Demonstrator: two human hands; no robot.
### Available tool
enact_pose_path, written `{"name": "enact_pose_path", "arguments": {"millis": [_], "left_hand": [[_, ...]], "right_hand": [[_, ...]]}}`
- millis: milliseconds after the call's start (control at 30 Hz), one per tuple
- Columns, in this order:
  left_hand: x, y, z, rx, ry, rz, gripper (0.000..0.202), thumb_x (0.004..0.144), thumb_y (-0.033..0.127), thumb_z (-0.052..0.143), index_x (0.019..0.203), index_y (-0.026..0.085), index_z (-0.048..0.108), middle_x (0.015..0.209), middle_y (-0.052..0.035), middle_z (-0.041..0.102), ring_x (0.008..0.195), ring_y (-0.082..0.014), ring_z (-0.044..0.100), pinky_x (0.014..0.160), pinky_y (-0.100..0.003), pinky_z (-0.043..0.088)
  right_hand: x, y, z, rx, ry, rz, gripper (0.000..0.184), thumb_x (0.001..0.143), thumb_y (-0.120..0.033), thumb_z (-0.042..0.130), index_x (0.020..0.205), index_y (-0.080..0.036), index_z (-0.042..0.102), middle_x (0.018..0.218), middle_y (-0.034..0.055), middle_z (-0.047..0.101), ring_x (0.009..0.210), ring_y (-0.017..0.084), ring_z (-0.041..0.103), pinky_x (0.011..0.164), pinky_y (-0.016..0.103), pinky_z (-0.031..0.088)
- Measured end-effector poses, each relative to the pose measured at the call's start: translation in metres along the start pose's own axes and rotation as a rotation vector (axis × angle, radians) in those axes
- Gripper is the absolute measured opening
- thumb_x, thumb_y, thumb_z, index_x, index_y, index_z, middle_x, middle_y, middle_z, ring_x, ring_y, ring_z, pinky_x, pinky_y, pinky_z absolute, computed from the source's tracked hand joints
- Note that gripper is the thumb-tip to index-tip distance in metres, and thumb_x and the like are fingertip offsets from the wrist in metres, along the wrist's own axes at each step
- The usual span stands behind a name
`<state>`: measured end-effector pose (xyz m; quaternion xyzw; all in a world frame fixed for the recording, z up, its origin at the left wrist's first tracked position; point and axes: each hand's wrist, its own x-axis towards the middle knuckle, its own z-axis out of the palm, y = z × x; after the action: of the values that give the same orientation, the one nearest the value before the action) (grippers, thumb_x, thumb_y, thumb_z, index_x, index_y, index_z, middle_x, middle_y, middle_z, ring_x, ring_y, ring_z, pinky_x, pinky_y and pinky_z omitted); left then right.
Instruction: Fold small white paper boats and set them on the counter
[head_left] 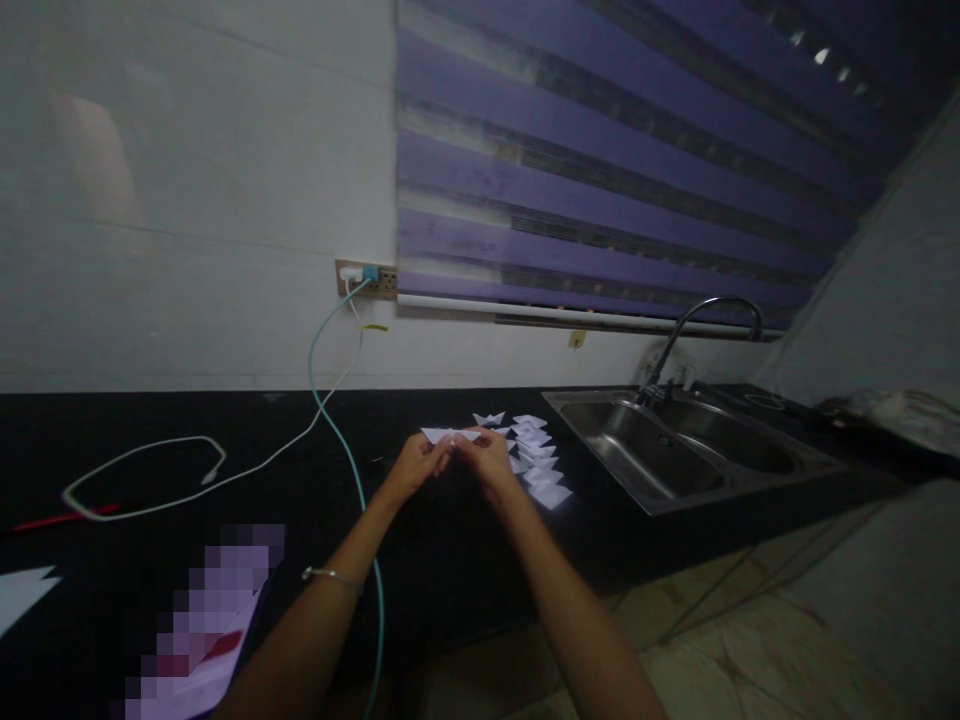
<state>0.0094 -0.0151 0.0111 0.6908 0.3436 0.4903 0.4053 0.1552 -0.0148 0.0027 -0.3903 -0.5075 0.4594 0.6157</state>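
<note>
Pale wall tiles and a purple striped blind stand behind a black worktop, with a double-bowl steel sink set into it at three o'clock from the hands. Held just above the worktop, near the middle of the view, is a folded paper boat: plain white, slim and crisp, its two ends drawn out to sharp points. Its lower middle is hidden by fingers. Left hand and right hand share it, each grip narrow, closed to a pinch, with the thumbs close together at the centre and the paper caught between thumb and fingers. One tip points to nine o'clock and the other to three, so the long axis lies crosswise, nearly level. Just beside the right hand, at three to four o'clock from the held piece, more white folded boats lie close together, some overlapping. Toward eleven o'clock, a teal cable hangs from a wall socket.
</note>
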Motion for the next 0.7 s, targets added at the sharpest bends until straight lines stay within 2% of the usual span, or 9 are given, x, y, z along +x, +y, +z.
{"name": "enact_pose_path", "arguments": {"millis": [200, 367, 533, 700], "left_hand": [[0.002, -0.004, 0.001, -0.103, -0.03, -0.077, 0.052, 0.078, 0.062, 0.055, 0.061, 0.013, 0.056, 0.044, -0.0008, 0.053, 0.037, -0.0085, 0.046, 0.039, -0.019, 0.033], [0.002, -0.011, 0.006, -0.183, -0.009, -0.147, 0.059, 0.083, 0.068, 0.039, 0.071, 0.013, 0.057, 0.048, -0.0008, 0.055, 0.036, -0.0086, 0.046, 0.036, -0.019, 0.031], [0.004, -0.016, 0.004, -0.093, 0.022, -0.124, 0.063, 0.083, 0.07, 0.034, 0.062, 0.014, 0.053, 0.043, -0.0002, 0.053, 0.034, -0.0084, 0.045, 0.036, -0.019, 0.032], [0.008, -0.019, 0.002, -0.169, 0.087, -0.232, 0.061, 0.079, 0.072, 0.039, 0.063, 0.014, 0.053, 0.045, -0.0003, 0.053, 0.034, -0.0078, 0.045, 0.035, -0.018, 0.03]], "right_hand": [[-0.003, -0.008, 0.002, 0.072, 0.012, 0.049, 0.034, 0.055, -0.038, 0.082, 0.073, -0.011, 0.071, 0.056, 0.001, 0.062, 0.047, 0.01, 0.05, 0.05, 0.024, 0.039], [-0.003, -0.012, -0.001, 0.061, 0.041, 0.05, 0.033, 0.057, -0.039, 0.081, 0.074, -0.011, 0.072, 0.057, 0.0015, 0.062, 0.048, 0.01, 0.049, 0.05, 0.024, 0.038], [0.002, -0.006, -0.004, 0.039, -0.006, 0.063, 0.036, 0.06, -0.042, 0.079, 0.079, -0.012, 0.071, 0.058, 0.0011, 0.06, 0.049, 0.01, 0.05, 0.05, 0.024, 0.039], [0.005, -0.007, -0.008, -0.039, -0.022, -0.049, 0.03, 0.07, -0.04, 0.071, 0.088, -0.017, 0.07, 0.07, 0.0019, 0.064, 0.053, 0.011, 0.052, 0.049, 0.023, 0.04]]}}
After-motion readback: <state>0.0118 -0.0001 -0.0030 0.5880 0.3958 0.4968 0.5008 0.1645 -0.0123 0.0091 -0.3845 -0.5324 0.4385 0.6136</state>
